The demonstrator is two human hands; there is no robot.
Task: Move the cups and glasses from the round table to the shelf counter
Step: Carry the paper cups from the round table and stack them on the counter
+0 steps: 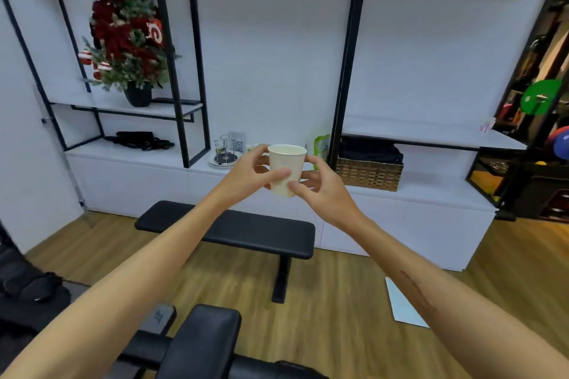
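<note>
Your left hand (251, 171) and right hand (320, 184) both grip an upright cream paper cup (286, 169), held in the air before the white shelf counter (431, 191). Its inside is hidden from you. Small items on the counter behind blur together. A black bench (228, 228) stands on the wooden floor (354, 301) below.

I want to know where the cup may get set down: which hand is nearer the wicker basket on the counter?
Right. The right hand holds the paper cup on the side toward the wicker basket; the left hand grips the cup's far side.
</note>
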